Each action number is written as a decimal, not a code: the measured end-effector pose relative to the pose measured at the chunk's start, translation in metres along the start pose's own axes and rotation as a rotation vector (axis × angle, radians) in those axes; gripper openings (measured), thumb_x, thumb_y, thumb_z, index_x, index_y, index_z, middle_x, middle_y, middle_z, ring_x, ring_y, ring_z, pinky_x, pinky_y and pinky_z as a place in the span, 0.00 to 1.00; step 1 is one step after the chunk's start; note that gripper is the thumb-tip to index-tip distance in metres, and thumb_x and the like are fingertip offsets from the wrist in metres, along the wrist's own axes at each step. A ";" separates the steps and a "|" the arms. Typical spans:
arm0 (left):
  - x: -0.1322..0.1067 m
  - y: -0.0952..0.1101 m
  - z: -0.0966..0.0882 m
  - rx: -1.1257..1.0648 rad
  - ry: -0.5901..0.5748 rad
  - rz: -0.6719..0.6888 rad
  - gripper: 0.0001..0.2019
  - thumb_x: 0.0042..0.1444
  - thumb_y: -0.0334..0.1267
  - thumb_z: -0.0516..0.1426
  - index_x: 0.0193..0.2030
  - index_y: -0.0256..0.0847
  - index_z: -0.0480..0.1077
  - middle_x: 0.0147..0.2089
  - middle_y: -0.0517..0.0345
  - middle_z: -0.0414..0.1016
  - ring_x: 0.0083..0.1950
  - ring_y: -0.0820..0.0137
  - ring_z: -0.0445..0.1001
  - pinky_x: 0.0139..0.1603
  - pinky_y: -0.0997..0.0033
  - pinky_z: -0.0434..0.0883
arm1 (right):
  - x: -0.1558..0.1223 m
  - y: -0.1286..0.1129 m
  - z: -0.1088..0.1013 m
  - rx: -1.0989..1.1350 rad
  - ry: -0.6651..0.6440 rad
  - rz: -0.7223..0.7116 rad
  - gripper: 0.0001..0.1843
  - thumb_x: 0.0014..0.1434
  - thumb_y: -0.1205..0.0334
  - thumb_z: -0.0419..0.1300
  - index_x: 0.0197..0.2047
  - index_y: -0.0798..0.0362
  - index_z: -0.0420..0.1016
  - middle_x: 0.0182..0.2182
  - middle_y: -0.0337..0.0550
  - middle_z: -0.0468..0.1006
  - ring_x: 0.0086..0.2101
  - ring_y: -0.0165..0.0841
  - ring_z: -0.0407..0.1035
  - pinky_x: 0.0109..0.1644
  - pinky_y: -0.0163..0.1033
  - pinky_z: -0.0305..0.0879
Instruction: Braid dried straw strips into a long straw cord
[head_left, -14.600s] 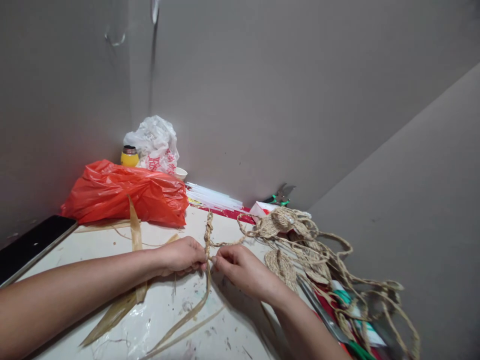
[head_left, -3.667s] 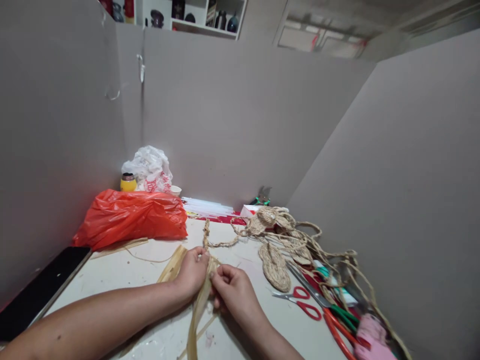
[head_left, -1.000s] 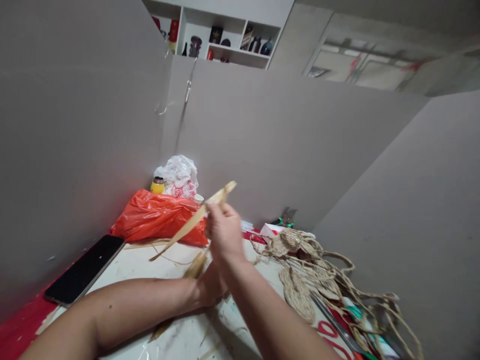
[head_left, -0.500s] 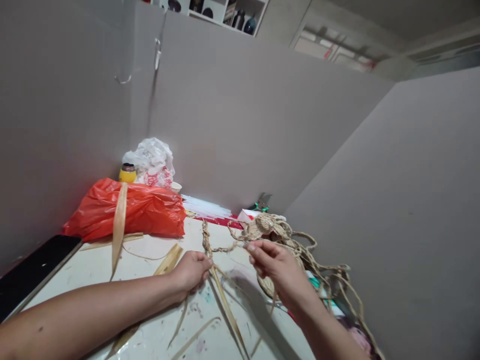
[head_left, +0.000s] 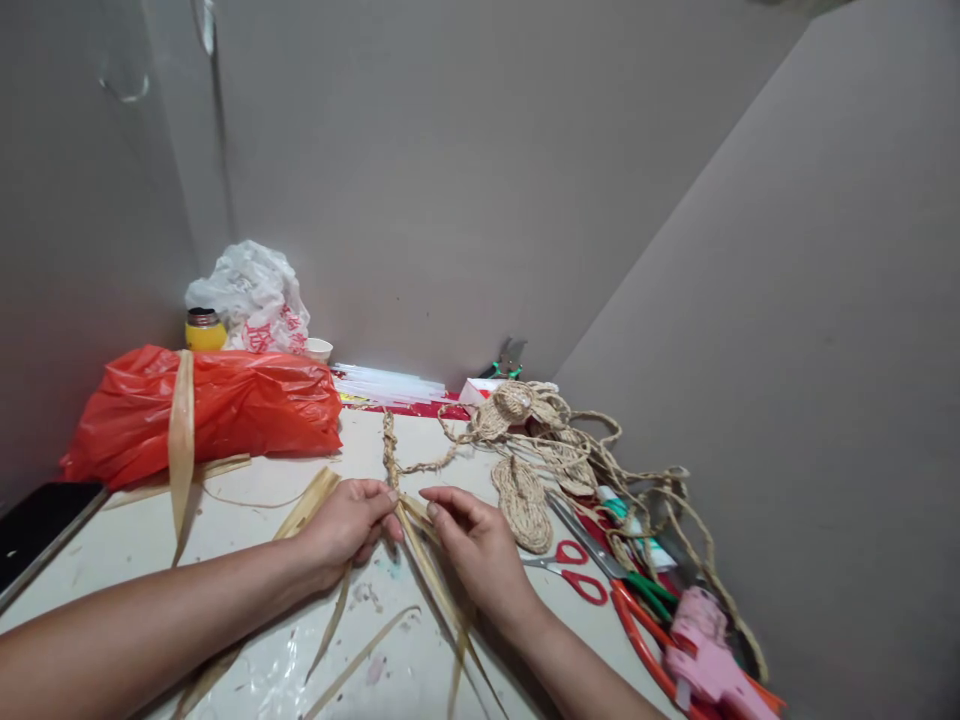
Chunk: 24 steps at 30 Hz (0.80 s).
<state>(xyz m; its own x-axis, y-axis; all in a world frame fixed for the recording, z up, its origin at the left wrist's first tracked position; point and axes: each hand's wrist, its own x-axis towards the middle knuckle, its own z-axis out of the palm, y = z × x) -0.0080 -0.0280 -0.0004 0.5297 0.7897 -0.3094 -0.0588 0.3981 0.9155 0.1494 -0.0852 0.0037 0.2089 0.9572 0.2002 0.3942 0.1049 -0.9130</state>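
Observation:
A braided cord of dried plant fibre stands out from my left hand, whose thumb and fingers pinch its lower end. Loose flat strips fan out below that grip towards the table's near side. My right hand, just to the right, has thumb and forefinger close together on one of these strips; its exact hold is partly hidden. A thinner twisted strand branches off the braid to the right, towards a heap of woven cord.
Scissors with red handles, a larger green-handled tool and a pink glue gun lie at right. A red plastic bag, yellow jar and black phone-like slab are at left. White sticks lie behind.
My right hand has come left and down, closer to my left hand, bringing its strip along. The view has tilted down and turned right, revealing the scissors and glue gun.

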 end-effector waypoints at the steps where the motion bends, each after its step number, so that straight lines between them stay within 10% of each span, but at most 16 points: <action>1: 0.000 0.000 0.000 -0.002 0.000 0.002 0.13 0.48 0.47 0.57 0.27 0.38 0.64 0.19 0.62 0.69 0.11 0.85 0.44 0.12 0.78 0.41 | -0.001 0.002 -0.001 -0.032 -0.006 -0.015 0.12 0.55 0.60 0.56 0.38 0.54 0.78 0.34 0.47 0.80 0.36 0.38 0.73 0.42 0.40 0.67; 15: 0.000 0.005 0.004 0.016 -0.003 -0.023 0.12 0.50 0.45 0.57 0.26 0.38 0.65 0.16 0.66 0.65 0.12 0.84 0.44 0.13 0.77 0.42 | 0.002 -0.001 -0.002 -0.337 -0.059 -0.155 0.10 0.58 0.64 0.52 0.27 0.53 0.71 0.26 0.42 0.74 0.29 0.32 0.67 0.34 0.34 0.61; 24: -0.001 0.009 0.007 -0.001 -0.001 -0.043 0.11 0.51 0.44 0.57 0.27 0.37 0.66 0.16 0.65 0.65 0.12 0.84 0.43 0.13 0.78 0.41 | 0.001 -0.002 -0.001 -0.201 -0.175 -0.036 0.09 0.61 0.64 0.48 0.41 0.53 0.68 0.25 0.37 0.73 0.26 0.30 0.66 0.32 0.33 0.61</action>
<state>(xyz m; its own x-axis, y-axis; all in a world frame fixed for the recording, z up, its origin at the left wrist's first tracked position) -0.0035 -0.0283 0.0097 0.5324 0.7715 -0.3484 -0.0368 0.4323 0.9010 0.1493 -0.0847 0.0060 0.0406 0.9877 0.1509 0.5723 0.1008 -0.8138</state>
